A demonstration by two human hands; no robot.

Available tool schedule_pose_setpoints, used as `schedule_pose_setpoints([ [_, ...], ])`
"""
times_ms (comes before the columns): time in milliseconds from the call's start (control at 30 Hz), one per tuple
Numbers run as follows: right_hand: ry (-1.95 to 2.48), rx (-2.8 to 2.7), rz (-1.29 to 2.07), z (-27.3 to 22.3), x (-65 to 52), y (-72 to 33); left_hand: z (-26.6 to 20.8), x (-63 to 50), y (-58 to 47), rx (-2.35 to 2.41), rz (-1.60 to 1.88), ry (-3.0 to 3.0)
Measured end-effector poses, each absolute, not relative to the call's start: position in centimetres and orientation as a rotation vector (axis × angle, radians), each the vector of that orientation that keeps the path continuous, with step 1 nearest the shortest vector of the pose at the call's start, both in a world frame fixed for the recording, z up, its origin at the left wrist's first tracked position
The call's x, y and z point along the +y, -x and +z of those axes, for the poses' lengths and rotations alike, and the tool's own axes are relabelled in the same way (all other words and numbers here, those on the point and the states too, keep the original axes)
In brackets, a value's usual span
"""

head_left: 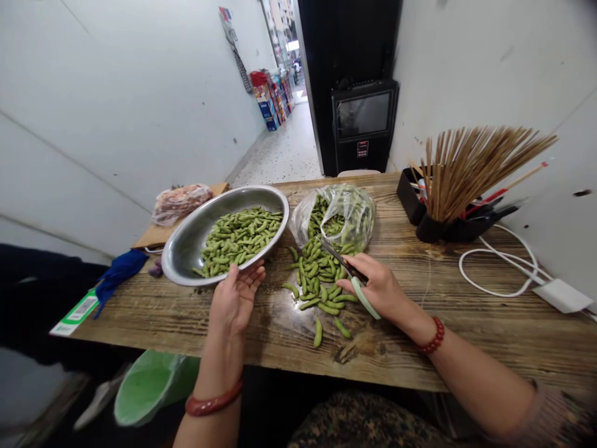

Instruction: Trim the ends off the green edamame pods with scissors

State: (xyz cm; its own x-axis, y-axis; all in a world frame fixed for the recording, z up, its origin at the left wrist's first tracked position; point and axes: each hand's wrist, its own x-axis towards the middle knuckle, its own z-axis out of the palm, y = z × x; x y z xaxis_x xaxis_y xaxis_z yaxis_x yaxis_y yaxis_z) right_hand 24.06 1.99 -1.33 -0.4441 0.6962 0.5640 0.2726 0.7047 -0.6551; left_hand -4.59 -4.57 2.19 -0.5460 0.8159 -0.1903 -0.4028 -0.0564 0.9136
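Toward the left edge of the table (280,339), left hand (236,302) clamps the bowl (184,252); right hand (377,283) clasps scissors (364,298).

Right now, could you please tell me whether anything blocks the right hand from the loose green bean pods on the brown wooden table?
Nothing visible does: the right hand is beside the loose green pods, holding dark-bladed scissors over them. The clear plastic bag sits behind the pile.

A wooden table (280,339) bears green pods (321,271) and a plastic bag (361,214).
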Motion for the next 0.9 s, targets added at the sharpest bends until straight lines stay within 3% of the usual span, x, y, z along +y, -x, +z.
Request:
schedule_pose_setpoints([
  [200,0.756,-2.022,0.606,-1.1,1.9,-24.0,4.1,-2.6,6.4,1.324,1.759,-0.534],
  [433,0.740,-2.019,0.612,-1.2,2.0,-24.1,1.9,-2.0,7.4,1.334,1.750,-0.472],
  [567,0.734,-2.035,0.618,-1.2,2.0,-24.1,0.6,-2.5,6.3,1.505,1.679,-0.780],
  [767,0.726,-2.032,0.624,-1.1,2.0,-24.1,-1.4,-2.0,5.8,1.824,1.169,-1.581],
  [900,0.735,-2.033,0.643,-1.0,1.9,-24.1,-2.2,-1.6,7.1,1.973,1.161,-1.703],
])
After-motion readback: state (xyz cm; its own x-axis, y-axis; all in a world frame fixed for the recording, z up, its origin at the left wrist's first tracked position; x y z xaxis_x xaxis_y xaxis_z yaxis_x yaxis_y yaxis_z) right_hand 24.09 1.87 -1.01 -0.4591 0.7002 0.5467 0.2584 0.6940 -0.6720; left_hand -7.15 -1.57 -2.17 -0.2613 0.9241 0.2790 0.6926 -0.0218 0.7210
